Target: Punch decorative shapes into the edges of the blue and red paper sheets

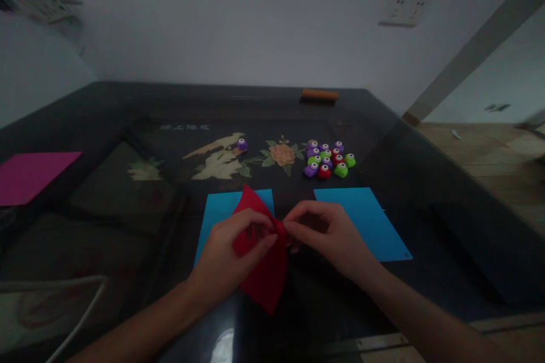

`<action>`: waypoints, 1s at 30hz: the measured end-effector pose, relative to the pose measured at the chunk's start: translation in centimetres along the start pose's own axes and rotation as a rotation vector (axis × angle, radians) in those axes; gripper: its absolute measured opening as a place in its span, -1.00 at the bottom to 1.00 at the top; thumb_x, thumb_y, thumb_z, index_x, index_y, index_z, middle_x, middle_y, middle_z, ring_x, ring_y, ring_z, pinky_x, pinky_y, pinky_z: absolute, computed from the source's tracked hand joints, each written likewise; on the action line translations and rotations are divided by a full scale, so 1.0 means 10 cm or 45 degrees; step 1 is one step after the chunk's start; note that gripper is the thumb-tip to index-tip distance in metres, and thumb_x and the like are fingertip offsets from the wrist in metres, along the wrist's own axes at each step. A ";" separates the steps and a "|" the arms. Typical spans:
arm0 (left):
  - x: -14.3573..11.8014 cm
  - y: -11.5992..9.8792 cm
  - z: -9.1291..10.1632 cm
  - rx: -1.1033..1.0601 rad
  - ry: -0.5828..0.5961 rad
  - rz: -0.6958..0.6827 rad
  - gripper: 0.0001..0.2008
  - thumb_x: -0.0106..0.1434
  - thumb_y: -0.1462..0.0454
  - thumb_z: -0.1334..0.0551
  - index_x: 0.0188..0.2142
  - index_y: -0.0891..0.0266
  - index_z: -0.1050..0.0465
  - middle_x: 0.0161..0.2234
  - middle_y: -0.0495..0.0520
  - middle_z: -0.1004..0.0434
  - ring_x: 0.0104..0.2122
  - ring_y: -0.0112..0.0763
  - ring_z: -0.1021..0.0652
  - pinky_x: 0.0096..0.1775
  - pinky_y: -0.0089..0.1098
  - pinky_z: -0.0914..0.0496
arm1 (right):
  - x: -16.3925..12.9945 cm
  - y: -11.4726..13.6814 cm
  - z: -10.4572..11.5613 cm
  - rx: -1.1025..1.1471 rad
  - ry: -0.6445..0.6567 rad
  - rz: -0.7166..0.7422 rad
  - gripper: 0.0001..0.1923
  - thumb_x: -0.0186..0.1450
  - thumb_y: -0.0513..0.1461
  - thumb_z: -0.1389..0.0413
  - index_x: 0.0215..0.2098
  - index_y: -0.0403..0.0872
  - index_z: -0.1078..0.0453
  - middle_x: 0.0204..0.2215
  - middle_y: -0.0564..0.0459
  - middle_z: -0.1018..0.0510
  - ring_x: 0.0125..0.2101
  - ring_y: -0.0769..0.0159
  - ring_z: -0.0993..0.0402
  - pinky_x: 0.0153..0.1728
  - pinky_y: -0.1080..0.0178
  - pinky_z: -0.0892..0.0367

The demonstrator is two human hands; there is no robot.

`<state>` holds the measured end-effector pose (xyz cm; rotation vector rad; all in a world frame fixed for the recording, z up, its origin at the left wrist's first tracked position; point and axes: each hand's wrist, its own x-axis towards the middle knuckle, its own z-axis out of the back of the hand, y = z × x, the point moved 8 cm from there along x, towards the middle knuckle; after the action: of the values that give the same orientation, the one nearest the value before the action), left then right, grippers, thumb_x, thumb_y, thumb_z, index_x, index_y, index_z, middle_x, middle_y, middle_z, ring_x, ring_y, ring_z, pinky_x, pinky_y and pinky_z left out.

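A red sheet of paper or cloth (266,275), gathered at its right side, is held above the dark table in front of me. My left hand (238,247) pinches it near the gathered point. From the other side, my right hand (327,232) has thumb and forefinger closed on the same bunched tip. One blue sheet (215,212) lies partly hidden beneath the red piece and my left hand. A second blue sheet (361,218) rests flat behind my right hand. Whether something small sits inside the gathered part is hidden by my fingers.
Several small one-eyed toys (326,161) in purple, green and red cluster beyond the blue sheets; a single purple one (242,144) lies apart. An orange-brown stick (319,95) is at the table's back edge. Far left is a magenta sheet (34,176); a white cable (80,317) runs nearer.
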<state>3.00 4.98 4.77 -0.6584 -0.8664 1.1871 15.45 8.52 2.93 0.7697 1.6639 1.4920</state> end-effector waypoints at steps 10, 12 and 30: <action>0.00 0.24 -0.12 -0.417 0.181 0.434 -0.88 0.11 0.22 -0.23 -0.43 0.25 -0.44 -0.48 -0.04 -0.51 -0.44 -0.44 -0.50 -0.35 -0.44 -0.37 | -0.02 0.07 -0.06 -0.372 -0.039 0.143 -0.94 0.20 -0.27 -0.13 -0.41 -0.10 -0.44 -0.47 0.09 -0.51 -0.48 0.41 -0.45 -0.49 0.37 -0.35; 0.01 0.27 -0.16 -0.479 0.219 0.453 -0.89 0.11 0.24 -0.23 -0.44 0.25 -0.43 -0.49 -0.05 -0.50 -0.45 -0.46 -0.49 -0.37 -0.46 -0.36 | -0.03 0.09 -0.07 -0.459 -0.046 0.186 -0.94 0.20 -0.29 -0.12 -0.40 -0.10 -0.44 -0.47 0.09 -0.52 -0.48 0.41 -0.45 -0.49 0.37 -0.34; 0.02 0.14 -0.10 -0.194 0.225 0.158 -0.89 0.21 0.27 -0.16 -0.41 0.23 -0.42 -0.46 -0.06 -0.49 -0.40 -0.45 -0.48 -0.31 -0.46 -0.34 | -0.04 0.12 -0.09 -0.615 -0.038 0.303 -0.92 0.20 -0.35 -0.10 -0.41 -0.11 -0.44 -0.47 0.10 -0.53 -0.45 0.41 -0.45 -0.46 0.38 -0.33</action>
<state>3.14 5.56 3.16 -0.9383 -0.7803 1.1608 14.85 7.83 4.21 0.7286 1.1439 1.9381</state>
